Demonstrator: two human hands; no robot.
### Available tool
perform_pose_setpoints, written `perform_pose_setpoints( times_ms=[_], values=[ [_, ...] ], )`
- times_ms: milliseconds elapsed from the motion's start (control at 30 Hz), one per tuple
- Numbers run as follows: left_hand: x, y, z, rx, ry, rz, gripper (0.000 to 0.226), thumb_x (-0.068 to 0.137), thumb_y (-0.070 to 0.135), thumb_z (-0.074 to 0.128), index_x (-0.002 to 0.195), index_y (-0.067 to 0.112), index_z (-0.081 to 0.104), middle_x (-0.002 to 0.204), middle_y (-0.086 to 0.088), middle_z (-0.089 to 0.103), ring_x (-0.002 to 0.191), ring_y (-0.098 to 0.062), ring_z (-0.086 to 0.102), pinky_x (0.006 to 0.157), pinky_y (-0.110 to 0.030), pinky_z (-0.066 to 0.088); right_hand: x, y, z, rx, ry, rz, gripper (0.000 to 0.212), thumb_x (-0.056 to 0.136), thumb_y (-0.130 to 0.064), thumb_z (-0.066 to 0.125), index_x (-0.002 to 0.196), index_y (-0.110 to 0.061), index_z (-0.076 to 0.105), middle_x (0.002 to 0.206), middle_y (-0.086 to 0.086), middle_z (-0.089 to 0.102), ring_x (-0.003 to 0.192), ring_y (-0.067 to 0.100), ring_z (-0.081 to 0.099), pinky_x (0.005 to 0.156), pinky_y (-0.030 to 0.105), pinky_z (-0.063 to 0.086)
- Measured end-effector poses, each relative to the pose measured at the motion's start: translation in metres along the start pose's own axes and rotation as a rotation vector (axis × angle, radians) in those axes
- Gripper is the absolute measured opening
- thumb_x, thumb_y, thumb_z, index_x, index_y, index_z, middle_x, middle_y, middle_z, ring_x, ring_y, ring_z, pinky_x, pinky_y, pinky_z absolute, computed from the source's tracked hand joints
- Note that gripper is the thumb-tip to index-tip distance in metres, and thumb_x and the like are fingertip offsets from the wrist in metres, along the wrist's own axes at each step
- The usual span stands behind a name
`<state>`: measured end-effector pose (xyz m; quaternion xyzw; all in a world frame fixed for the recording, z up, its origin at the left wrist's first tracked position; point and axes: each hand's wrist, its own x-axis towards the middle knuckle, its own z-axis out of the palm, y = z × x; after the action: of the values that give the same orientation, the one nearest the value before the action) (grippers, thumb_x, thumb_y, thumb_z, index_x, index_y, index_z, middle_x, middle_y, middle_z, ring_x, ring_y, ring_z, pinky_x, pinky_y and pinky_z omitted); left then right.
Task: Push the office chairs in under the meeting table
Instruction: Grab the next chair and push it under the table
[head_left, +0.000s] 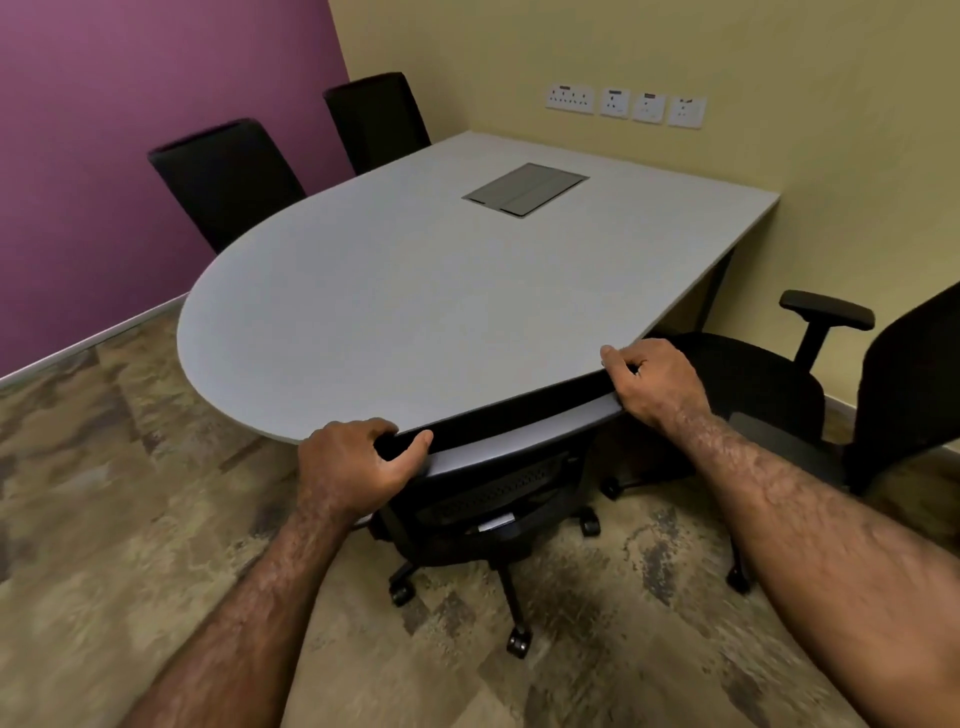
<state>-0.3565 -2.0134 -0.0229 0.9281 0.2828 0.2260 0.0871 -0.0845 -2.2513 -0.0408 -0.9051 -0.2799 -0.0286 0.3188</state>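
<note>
A grey meeting table (415, 312) with a rounded near end fills the middle of the view. A black office chair (498, 467) on castors stands right in front of me, its backrest top against the table's rounded edge and its seat hidden under the top. My left hand (358, 462) grips the left end of that backrest top. My right hand (654, 379) grips its right end. A second black office chair (779, 384) with an armrest stands at the right, turned and pulled out from the table.
Two black chairs (228, 176) (376, 117) stand tucked in along the table's far left side by the purple wall. A cable hatch (524, 189) sits in the tabletop. Wall sockets (623, 106) line the yellow wall. Patterned carpet (130, 519) covers the floor.
</note>
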Motion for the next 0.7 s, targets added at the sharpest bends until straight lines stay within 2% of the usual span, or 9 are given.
perform_pose_setpoints(
  times_ms=[67, 133, 167, 200, 267, 433, 533, 600, 700],
  values=[
    [0.002, 0.008, 0.003, -0.01, 0.006, -0.029, 0.065, 0.074, 0.077, 0.041, 0.083, 0.025, 0.078, 0.069, 0.011, 0.072, 0.071, -0.016, 0.068, 0.062, -0.031, 0.054, 0.009, 0.002, -0.003, 0.001, -0.018, 0.018, 0.061, 0.092, -0.068, 0.034, 0.071, -0.024, 0.07, 0.079, -0.006, 0.064, 0.073, 0.015, 0.056, 0.062, 0.03, 0.04],
    [0.005, 0.017, 0.005, -0.004, 0.016, -0.055, 0.061, 0.075, 0.075, 0.042, 0.082, 0.025, 0.078, 0.069, 0.011, 0.072, 0.07, -0.016, 0.068, 0.062, -0.033, 0.054, 0.019, 0.005, -0.006, -0.003, -0.051, 0.06, 0.067, 0.088, -0.077, 0.028, 0.076, -0.026, 0.069, 0.097, -0.001, 0.068, 0.086, 0.019, 0.061, 0.069, 0.035, 0.049],
    [0.005, 0.023, 0.006, 0.008, 0.03, -0.062, 0.06, 0.076, 0.073, 0.042, 0.079, 0.025, 0.078, 0.067, 0.011, 0.071, 0.068, -0.016, 0.067, 0.06, -0.033, 0.054, 0.024, 0.008, -0.008, -0.01, -0.073, 0.087, 0.073, 0.087, -0.08, 0.026, 0.093, -0.025, 0.074, 0.118, 0.002, 0.067, 0.104, 0.023, 0.061, 0.083, 0.043, 0.053],
    [0.006, 0.028, 0.008, 0.024, 0.043, -0.067, 0.059, 0.077, 0.071, 0.042, 0.075, 0.024, 0.077, 0.064, 0.01, 0.07, 0.064, -0.017, 0.066, 0.058, -0.032, 0.053, 0.028, 0.011, -0.01, -0.023, -0.098, 0.107, 0.079, 0.087, -0.082, 0.025, 0.112, -0.024, 0.072, 0.136, 0.004, 0.058, 0.123, 0.026, 0.054, 0.097, 0.049, 0.049],
    [0.003, 0.04, 0.011, 0.083, 0.07, -0.079, 0.06, 0.079, 0.069, 0.04, 0.068, 0.02, 0.074, 0.059, 0.006, 0.067, 0.059, -0.019, 0.063, 0.053, -0.032, 0.05, 0.035, 0.019, -0.014, -0.058, -0.155, 0.089, 0.087, 0.087, -0.082, 0.021, 0.137, -0.021, 0.057, 0.153, 0.007, 0.042, 0.141, 0.027, 0.036, 0.109, 0.054, 0.038],
    [-0.005, 0.06, 0.018, 0.224, 0.132, -0.236, 0.06, 0.086, 0.062, 0.041, 0.065, 0.014, 0.069, 0.06, -0.003, 0.066, 0.064, -0.031, 0.065, 0.051, -0.029, 0.043, 0.034, 0.038, -0.028, -0.048, -0.294, -0.092, 0.093, 0.089, -0.077, 0.019, 0.155, -0.011, 0.024, 0.164, 0.012, 0.019, 0.15, 0.028, 0.017, 0.121, 0.046, 0.017],
    [-0.013, 0.071, 0.021, 0.244, 0.206, -0.376, 0.042, 0.09, 0.049, 0.054, 0.092, 0.013, 0.077, 0.078, -0.012, 0.073, 0.076, -0.039, 0.068, 0.06, -0.035, 0.047, 0.028, 0.061, -0.045, -0.045, -0.281, -0.184, 0.093, 0.089, -0.075, 0.02, 0.156, -0.01, 0.021, 0.163, 0.012, 0.021, 0.149, 0.027, 0.02, 0.122, 0.042, 0.018],
    [-0.019, 0.087, 0.024, 0.241, 0.234, -0.447, 0.042, 0.091, 0.047, 0.053, 0.102, 0.012, 0.075, 0.084, -0.016, 0.074, 0.078, -0.041, 0.068, 0.063, -0.037, 0.048, 0.023, 0.08, -0.058, -0.045, -0.276, -0.203, 0.093, 0.089, -0.075, 0.019, 0.156, -0.01, 0.023, 0.163, 0.011, 0.023, 0.149, 0.026, 0.021, 0.122, 0.043, 0.019],
    [-0.021, 0.11, 0.029, 0.199, 0.259, -0.386, 0.048, 0.09, 0.046, 0.05, 0.106, 0.007, 0.072, 0.093, -0.016, 0.074, 0.085, -0.04, 0.068, 0.069, -0.041, 0.053, 0.016, 0.098, -0.069, -0.066, -0.269, -0.24, 0.088, 0.092, -0.072, 0.02, 0.155, -0.01, 0.025, 0.162, 0.011, 0.026, 0.149, 0.026, 0.022, 0.121, 0.045, 0.019]
  ],
)
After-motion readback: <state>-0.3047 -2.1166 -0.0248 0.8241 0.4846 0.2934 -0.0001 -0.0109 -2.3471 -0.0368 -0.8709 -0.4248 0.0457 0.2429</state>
